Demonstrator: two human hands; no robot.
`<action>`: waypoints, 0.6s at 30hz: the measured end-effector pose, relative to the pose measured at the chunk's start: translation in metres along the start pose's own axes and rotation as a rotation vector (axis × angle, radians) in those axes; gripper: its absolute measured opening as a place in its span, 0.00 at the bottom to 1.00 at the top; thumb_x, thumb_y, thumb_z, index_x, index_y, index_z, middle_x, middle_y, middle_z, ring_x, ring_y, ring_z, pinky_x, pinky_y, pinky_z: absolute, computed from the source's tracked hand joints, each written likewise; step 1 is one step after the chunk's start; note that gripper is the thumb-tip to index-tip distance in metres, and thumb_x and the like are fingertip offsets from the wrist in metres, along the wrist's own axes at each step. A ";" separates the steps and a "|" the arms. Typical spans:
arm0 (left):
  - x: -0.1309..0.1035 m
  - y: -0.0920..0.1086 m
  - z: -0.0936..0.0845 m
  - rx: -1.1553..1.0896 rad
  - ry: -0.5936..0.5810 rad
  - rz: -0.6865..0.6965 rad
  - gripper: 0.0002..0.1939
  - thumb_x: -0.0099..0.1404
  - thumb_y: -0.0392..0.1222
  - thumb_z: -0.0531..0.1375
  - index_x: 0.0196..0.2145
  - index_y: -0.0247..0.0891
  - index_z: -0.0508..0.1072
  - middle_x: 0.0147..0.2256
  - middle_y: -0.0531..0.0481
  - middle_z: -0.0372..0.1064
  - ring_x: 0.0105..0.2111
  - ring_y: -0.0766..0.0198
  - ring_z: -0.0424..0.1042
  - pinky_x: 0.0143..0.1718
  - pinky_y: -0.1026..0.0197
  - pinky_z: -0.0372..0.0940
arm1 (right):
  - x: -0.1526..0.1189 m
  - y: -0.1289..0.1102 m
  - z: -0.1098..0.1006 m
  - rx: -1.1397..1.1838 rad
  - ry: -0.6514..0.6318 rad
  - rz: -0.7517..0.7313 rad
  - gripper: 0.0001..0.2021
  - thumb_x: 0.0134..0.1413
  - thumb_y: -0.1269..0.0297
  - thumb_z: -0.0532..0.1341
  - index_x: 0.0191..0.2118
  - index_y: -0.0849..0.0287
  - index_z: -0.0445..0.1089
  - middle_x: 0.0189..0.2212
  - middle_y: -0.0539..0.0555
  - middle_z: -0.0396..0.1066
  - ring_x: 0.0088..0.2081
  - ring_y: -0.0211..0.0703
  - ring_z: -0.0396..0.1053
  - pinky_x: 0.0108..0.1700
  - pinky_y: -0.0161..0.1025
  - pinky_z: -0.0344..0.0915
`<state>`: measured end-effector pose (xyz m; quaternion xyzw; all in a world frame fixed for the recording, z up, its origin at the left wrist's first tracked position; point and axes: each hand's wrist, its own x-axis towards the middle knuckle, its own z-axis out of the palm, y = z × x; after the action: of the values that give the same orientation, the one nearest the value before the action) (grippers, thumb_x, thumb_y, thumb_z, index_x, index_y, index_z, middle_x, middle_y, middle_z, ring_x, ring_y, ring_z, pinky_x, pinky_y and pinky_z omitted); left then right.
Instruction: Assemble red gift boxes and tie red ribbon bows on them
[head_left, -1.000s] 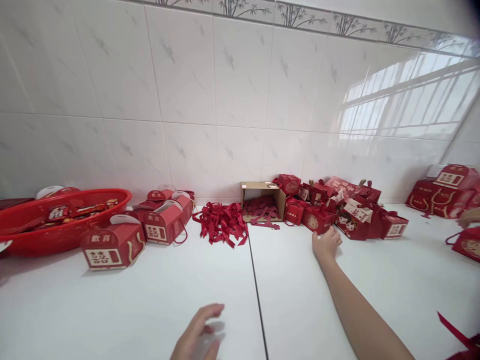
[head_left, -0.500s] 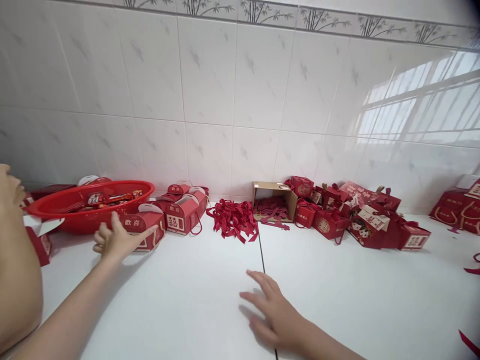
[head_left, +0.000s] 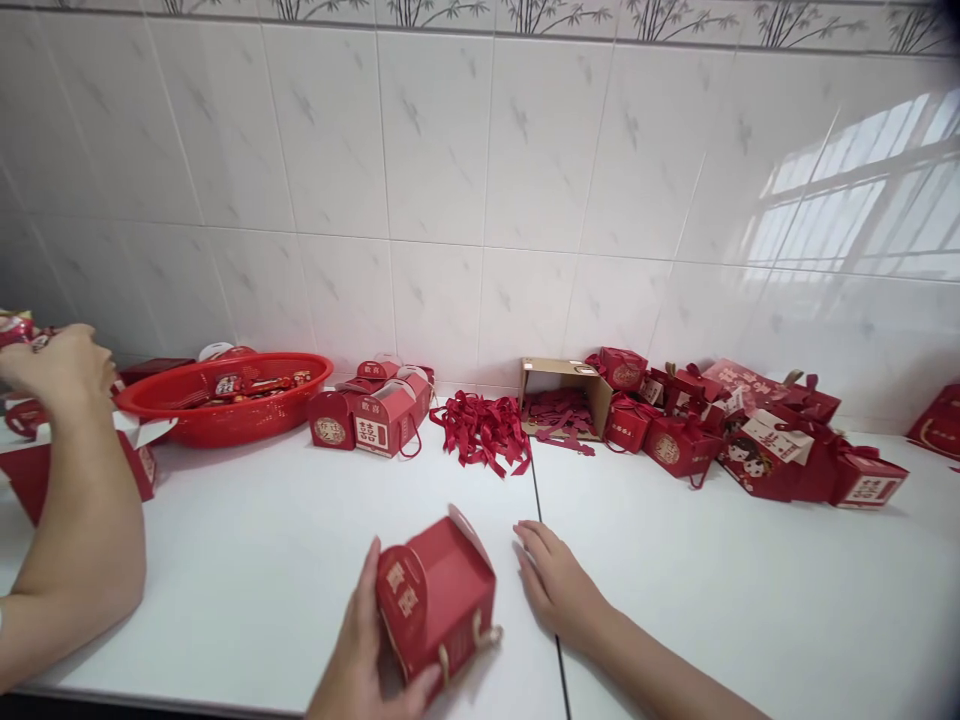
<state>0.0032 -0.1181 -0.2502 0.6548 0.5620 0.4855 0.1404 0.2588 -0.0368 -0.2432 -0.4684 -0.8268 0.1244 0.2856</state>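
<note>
My left hand (head_left: 367, 650) grips a red gift box (head_left: 446, 590) with gold characters and a gold cord handle, tilted above the white table in front of me. Its thumb lies along the lower front and the other fingers along the left side. To the right of the box, apart from it, my right hand (head_left: 559, 580) is low over the table with its fingers stretched out, holding nothing. Beyond both hands lies a pile of red ribbons (head_left: 484, 430).
A co-worker's arm (head_left: 90, 530) reaches in from the left over an open red box (head_left: 139, 465). Behind stand a red basin (head_left: 247, 418) of wrapped sweets and several red gift boxes (head_left: 382, 420). A cardboard box (head_left: 600, 400) holds dark red pieces; tied boxes (head_left: 682, 445) are heaped to its right.
My left hand has taken a red gift box from beside the basin and brought it nearer, to the right. My right hand has shifted slightly. The co-worker's arm now reaches further into view.
</note>
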 end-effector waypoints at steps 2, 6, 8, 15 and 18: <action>-0.023 0.008 0.014 -0.023 -0.050 0.007 0.53 0.57 0.57 0.58 0.66 0.38 0.27 0.63 0.32 0.47 0.61 0.41 0.54 0.59 0.38 0.54 | 0.025 0.005 0.002 -0.020 0.036 0.056 0.17 0.62 0.70 0.49 0.54 0.59 0.64 0.53 0.60 0.65 0.54 0.48 0.64 0.56 0.45 0.62; -0.031 0.013 0.015 -0.062 -0.093 -0.022 0.54 0.57 0.63 0.56 0.66 0.40 0.26 0.62 0.31 0.51 0.60 0.39 0.56 0.58 0.37 0.53 | 0.090 0.013 0.007 -0.039 0.118 0.265 0.15 0.62 0.64 0.53 0.52 0.64 0.64 0.51 0.64 0.65 0.46 0.52 0.69 0.48 0.51 0.67; -0.028 0.014 0.010 -0.109 -0.122 -0.006 0.54 0.57 0.66 0.55 0.66 0.42 0.27 0.62 0.32 0.50 0.61 0.39 0.56 0.59 0.37 0.52 | 0.114 0.014 0.013 -0.012 0.153 0.343 0.15 0.61 0.61 0.57 0.50 0.63 0.65 0.50 0.60 0.66 0.46 0.49 0.69 0.47 0.51 0.67; -0.028 0.012 0.004 -0.154 -0.174 0.007 0.55 0.55 0.67 0.56 0.66 0.45 0.27 0.64 0.35 0.48 0.63 0.42 0.52 0.60 0.40 0.52 | 0.139 0.006 -0.001 0.301 0.353 0.364 0.13 0.60 0.60 0.58 0.47 0.61 0.67 0.44 0.55 0.70 0.41 0.42 0.70 0.43 0.45 0.70; -0.029 0.008 0.006 -0.129 -0.161 0.004 0.56 0.54 0.66 0.57 0.66 0.46 0.27 0.64 0.36 0.49 0.62 0.42 0.54 0.60 0.39 0.52 | 0.139 -0.004 -0.063 0.459 0.576 0.348 0.15 0.62 0.57 0.55 0.45 0.63 0.68 0.40 0.56 0.72 0.36 0.40 0.72 0.35 0.40 0.70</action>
<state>0.0158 -0.1436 -0.2611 0.6824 0.5149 0.4670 0.2259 0.2377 0.0752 -0.1409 -0.5412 -0.5721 0.2157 0.5773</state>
